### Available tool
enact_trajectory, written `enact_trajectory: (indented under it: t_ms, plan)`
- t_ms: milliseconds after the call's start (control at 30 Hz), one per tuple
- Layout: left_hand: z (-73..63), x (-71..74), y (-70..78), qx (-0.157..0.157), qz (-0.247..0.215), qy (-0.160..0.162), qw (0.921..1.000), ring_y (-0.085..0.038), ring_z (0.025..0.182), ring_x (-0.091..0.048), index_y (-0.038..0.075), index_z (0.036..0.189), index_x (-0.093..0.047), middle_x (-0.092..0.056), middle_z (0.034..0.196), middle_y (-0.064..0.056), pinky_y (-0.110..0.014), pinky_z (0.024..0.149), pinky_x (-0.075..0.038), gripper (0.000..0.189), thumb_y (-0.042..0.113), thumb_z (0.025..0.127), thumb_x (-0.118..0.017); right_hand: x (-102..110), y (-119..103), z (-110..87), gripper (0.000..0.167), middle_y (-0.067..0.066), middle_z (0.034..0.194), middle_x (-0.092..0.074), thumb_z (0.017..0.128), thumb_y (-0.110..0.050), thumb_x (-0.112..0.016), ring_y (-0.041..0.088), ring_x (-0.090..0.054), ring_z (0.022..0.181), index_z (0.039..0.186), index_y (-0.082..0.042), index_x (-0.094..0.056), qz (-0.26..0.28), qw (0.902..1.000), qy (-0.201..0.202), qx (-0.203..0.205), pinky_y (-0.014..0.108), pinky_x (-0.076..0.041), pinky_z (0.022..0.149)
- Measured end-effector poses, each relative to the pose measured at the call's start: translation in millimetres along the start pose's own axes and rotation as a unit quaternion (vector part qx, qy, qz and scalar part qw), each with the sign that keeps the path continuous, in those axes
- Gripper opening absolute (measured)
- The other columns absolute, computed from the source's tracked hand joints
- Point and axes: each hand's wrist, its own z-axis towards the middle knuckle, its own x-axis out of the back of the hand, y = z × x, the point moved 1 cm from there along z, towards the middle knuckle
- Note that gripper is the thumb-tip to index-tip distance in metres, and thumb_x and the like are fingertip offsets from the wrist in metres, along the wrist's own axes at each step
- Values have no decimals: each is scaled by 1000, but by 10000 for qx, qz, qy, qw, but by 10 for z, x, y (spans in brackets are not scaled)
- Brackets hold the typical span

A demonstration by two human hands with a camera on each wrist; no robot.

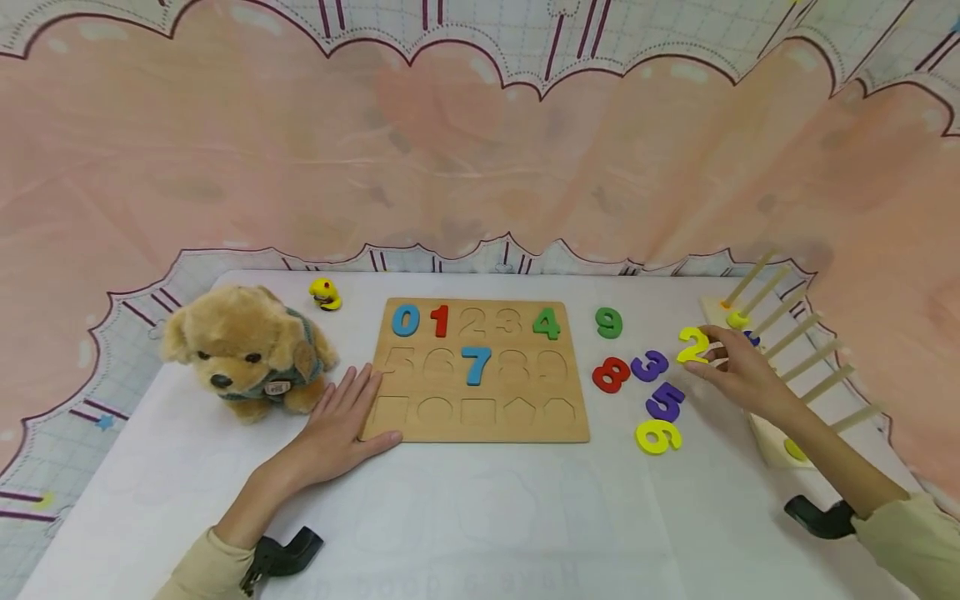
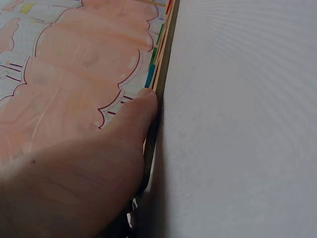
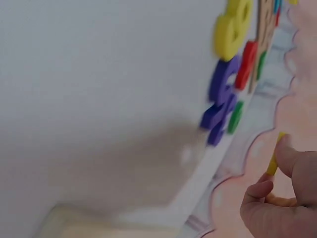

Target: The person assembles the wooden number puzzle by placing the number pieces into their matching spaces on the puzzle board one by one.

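Observation:
My right hand pinches a yellow number 2 between thumb and fingers, right of the loose numbers. In the right wrist view that yellow piece shows as a thin edge at the fingertips. My left hand lies flat with fingers spread at the left edge of a wooden number board, the thumb on its lower left corner. Blue 0, red 1, green 4 and blue 7 sit on the board. Its other outlines hold no pieces.
Right of the board lie green 9, red 8, purple 3, purple 5 and yellow 6. A wooden peg rack stands at far right. A plush dog and small yellow toy are at left.

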Motion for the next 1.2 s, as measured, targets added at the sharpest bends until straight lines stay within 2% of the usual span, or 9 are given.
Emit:
enact_trajectory:
  t_ms: [67,133,200,233,500,767,900,1067,1200]
  plan:
    - [-1,1,-4,12,2,-1,10000,-40,151,1,4,156,-13,-4,164,-19,-60,119,0,96,62,91,-53,-39,-152,18,56,30,123,-46,92,-14,-67,14,-53,92,134,11,-41,75,10000,21,59,5,-44,68]
    - [1,-1,-7,15,-16,-7,10000,-40,151,2,4,156,-12,-3,164,-19,-60,119,1,96,62,90,-53,-95,-318,38,57,28,125,-45,92,-14,-67,23,-54,95,137,9,-40,201,9998,-69,9,5,-44,70]
    - [5,-11,-9,4,-30,-2,10000,-40,151,2,4,156,-12,-3,164,-19,-60,119,1,97,62,90,-54,-168,-464,63,58,27,126,-45,92,-14,-67,22,-54,95,139,7,-39,284,9994,-170,-37,5,-44,72]
    - [2,-11,-11,-1,-30,5,10000,-40,151,2,4,156,-12,-3,164,-19,-60,119,1,96,61,90,-54,-215,-541,83,59,26,126,-45,92,-15,-67,28,-53,95,139,6,-39,334,9991,-251,-61,6,-44,72]
    - [-19,-12,-7,0,-45,80,10000,-40,151,0,4,156,-14,-6,164,-18,-60,119,0,96,61,90,-55,-658,-1039,278,63,21,118,-54,86,-18,-74,21,-55,88,137,6,-47,602,9956,-692,168,15,-47,68]
    - [-15,-10,-13,25,-16,65,10000,-39,152,1,5,156,-14,-5,164,-17,-59,120,0,97,63,90,-54,-1036,-1381,564,67,16,112,-55,85,-21,-76,21,-55,91,139,5,-46,802,9893,-1193,237,19,-48,72]
    - [-14,-11,-13,22,4,72,10000,-39,152,0,5,156,-14,-5,164,-17,-59,120,0,96,63,90,-54,-1183,-1516,753,68,16,110,-55,85,-21,-75,22,-53,92,141,5,-45,735,9893,-1202,368,22,-48,72]
    - [-21,-16,-20,14,38,102,9999,-40,152,-1,5,156,-15,-6,164,-18,-60,120,-1,96,62,90,-54,-1350,-1650,1019,65,20,119,-54,87,-22,-73,25,-55,98,140,4,-46,704,9890,-1211,471,26,-52,79]
    - [-19,-22,-22,-8,50,104,9999,-39,152,-1,5,156,-15,-6,164,-17,-60,120,-1,95,63,90,-53,-1461,-1740,1225,62,20,121,-53,89,-26,-71,24,-51,98,138,4,-48,347,9894,-1292,560,26,-47,80]
